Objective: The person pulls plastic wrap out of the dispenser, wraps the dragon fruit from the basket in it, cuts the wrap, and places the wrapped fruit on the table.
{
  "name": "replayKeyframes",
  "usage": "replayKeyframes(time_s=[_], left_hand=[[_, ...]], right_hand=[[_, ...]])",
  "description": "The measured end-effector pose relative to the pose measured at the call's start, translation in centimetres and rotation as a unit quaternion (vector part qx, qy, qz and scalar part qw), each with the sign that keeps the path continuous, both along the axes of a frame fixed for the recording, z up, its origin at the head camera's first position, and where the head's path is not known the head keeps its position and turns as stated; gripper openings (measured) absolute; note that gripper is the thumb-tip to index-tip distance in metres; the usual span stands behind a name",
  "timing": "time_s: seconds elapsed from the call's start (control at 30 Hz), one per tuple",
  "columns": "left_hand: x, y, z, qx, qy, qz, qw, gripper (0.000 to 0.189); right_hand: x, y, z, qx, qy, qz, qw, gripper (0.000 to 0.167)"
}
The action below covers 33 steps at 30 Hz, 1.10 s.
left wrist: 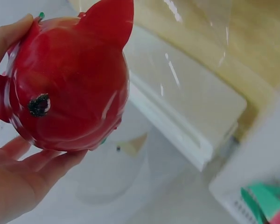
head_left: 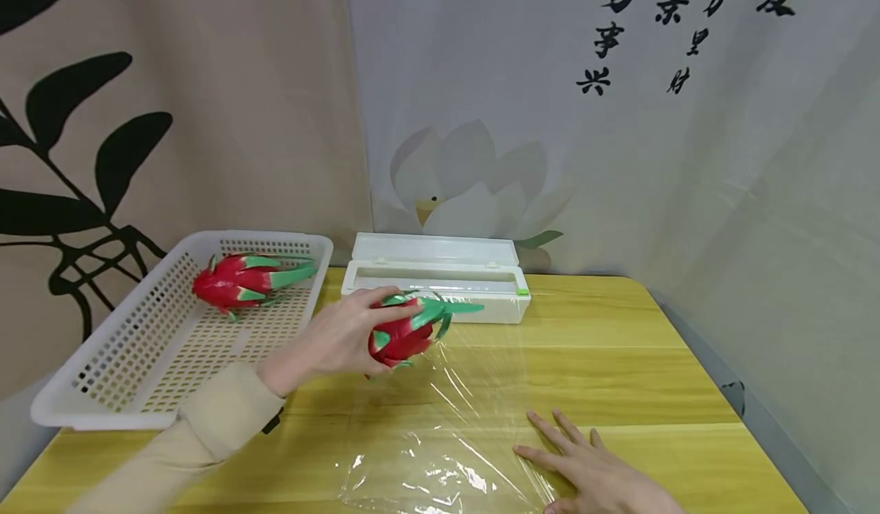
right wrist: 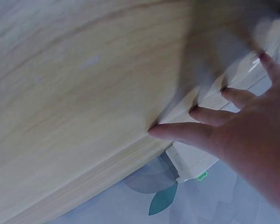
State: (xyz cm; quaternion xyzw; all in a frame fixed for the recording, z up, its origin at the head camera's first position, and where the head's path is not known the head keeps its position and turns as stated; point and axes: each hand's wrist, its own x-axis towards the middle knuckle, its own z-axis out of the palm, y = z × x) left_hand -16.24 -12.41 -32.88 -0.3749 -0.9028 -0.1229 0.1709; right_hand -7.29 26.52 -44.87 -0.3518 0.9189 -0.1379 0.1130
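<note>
My left hand [head_left: 344, 334] grips a red dragon fruit [head_left: 402, 340] with green-tipped scales, holding it above the clear plastic wrap [head_left: 440, 430]. In the left wrist view the fruit's red end [left wrist: 74, 88] faces the camera, thumb and fingers curved round its side. The wrap stretches over the table from the white wrap dispenser box [head_left: 440, 296], shiny and creased toward the near edge. My right hand [head_left: 594, 472] spreads its fingers at the wrap's right edge. Seen from the right wrist, its fingertips [right wrist: 154, 131] touch the wooden tabletop.
A white perforated basket [head_left: 82, 415] stands at the left, a second dragon fruit [head_left: 250, 279] lying inside it. The dispenser's lid [head_left: 433, 248] is raised at the back of the wooden table [head_left: 619, 346]. Behind hangs a printed cloth backdrop [head_left: 687, 178].
</note>
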Motion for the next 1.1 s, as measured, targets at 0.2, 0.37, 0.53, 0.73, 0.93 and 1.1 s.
replayKeyframes(time_s=[0.2, 0.37, 0.53, 0.73, 0.93, 1.1], left_hand=[[0.1, 1.9, -1.7, -0.014, -0.029, -0.058, 0.9978, 0.078], [0.1, 3.2, -2.8, -0.027, -0.060, -0.074, 0.9951, 0.079], [0.1, 4.3, -3.4, -0.052, -0.086, -0.077, 0.9919, 0.079], [0.3, 5.3, -4.2, -0.082, -0.110, -0.082, 0.9871, 0.077], [0.3, 5.9, -4.9, -0.106, -0.119, -0.093, 0.9829, 0.078], [0.4, 6.3, -5.4, -0.119, -0.132, -0.096, 0.9793, 0.079]], right_hand=[[-0.1, 0.0, 0.0, 0.000, 0.002, 0.003, 1.0000, 0.072], [-0.1, -0.1, 0.2, 0.000, -0.003, 0.000, 1.0000, 0.072], [0.0, -0.1, 0.3, 0.000, -0.013, -0.006, 0.9999, 0.072], [0.1, -0.2, 0.4, 0.002, -0.012, -0.007, 0.9999, 0.072], [0.0, -0.2, 0.4, 0.001, -0.018, -0.008, 0.9998, 0.071], [0.1, -0.2, 0.4, -0.001, -0.018, -0.011, 0.9998, 0.070]])
